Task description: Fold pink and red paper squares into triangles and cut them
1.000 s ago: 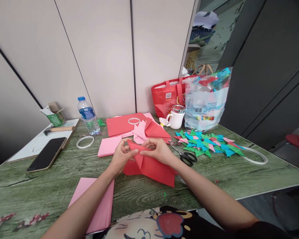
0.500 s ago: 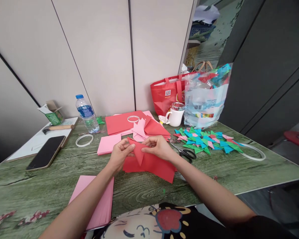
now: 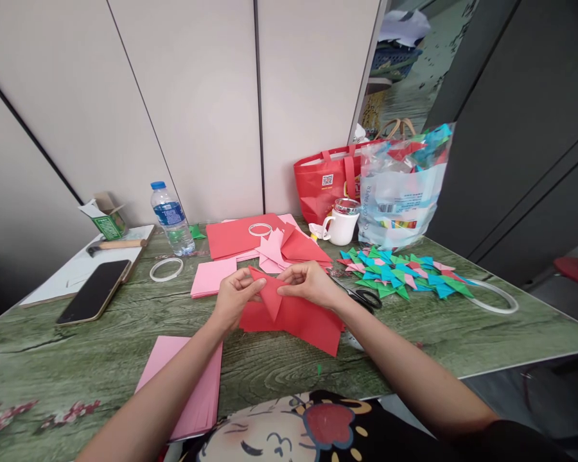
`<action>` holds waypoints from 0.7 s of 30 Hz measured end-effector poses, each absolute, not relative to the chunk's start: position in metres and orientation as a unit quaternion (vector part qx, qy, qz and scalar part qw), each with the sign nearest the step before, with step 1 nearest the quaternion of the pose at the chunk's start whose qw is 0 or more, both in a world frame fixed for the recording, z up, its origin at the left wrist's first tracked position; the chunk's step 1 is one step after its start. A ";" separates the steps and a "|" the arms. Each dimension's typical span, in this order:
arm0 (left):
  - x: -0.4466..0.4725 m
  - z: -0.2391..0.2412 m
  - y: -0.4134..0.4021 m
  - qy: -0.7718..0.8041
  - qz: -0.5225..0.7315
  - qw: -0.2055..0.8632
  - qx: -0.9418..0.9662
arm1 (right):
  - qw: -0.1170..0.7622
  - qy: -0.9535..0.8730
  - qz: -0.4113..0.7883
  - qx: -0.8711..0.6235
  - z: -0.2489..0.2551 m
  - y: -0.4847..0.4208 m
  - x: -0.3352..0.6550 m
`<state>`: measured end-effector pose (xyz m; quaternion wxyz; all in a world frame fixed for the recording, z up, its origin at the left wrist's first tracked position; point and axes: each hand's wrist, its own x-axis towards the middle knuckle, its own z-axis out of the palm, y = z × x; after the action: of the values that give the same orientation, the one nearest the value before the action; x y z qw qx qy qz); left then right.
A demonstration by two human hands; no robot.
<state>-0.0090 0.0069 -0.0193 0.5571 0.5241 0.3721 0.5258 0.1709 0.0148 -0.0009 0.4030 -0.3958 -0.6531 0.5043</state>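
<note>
**Both hands pinching a part-folded red paper, with folded pieces and flat sheets around it**

Closest to me, at the table's near edge, lies a stack of pink sheets (image 3: pixel 187 385), flat and unfolded, partly under the left forearm. Just beyond it, both hands meet over the middle of the green wood-grain table (image 3: pixel 462 340). The left hand (image 3: pixel 235 300) pinches the left edge of a red paper piece (image 3: pixel 272 298) between thumb and fingertips. The right hand (image 3: pixel 313 283) pinches its upper right edge the same way, fingers curled close together. The piece is lifted just above a few loose red sheets (image 3: pixel 313 324) and shows one pointed flap hanging down. I judge it partly folded, not finished.

To the right of the hands lie black-handled scissors (image 3: pixel 363 297). Farther right is a spread of small folded triangles (image 3: pixel 404 273) in green, blue, pink and red, which I take for completed pieces.

Left of the hands are a small pink stack (image 3: pixel 212 277), a tape ring (image 3: pixel 166 269) and a dark phone (image 3: pixel 94 290). Behind the hands sit some larger folded pink and red shapes (image 3: pixel 289 247) on more flat red sheets (image 3: pixel 236 236), so plenty of paper looks unfolded.

By the wall stand a water bottle (image 3: pixel 172 218), a white mug (image 3: pixel 341 224), a red bag (image 3: pixel 325 183) and a clear plastic bag (image 3: pixel 399 186) holding coloured paper.
</note>
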 end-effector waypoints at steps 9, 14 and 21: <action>-0.006 -0.019 0.006 0.382 0.532 0.551 0.517 | 0.394 -0.662 0.495 -0.401 -0.001 0.015 0.172; -0.007 -0.019 0.006 0.385 0.531 0.553 0.514 | 0.386 -0.667 0.499 -0.397 0.003 0.013 0.173; -0.007 -0.020 0.005 0.390 0.532 0.554 0.508 | 0.389 -0.668 0.489 -0.404 0.004 0.013 0.173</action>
<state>-0.0066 0.0052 -0.0195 0.5540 0.5082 0.3900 0.5318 0.1730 0.0126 0.0037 0.3894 -0.4042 -0.6677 0.4891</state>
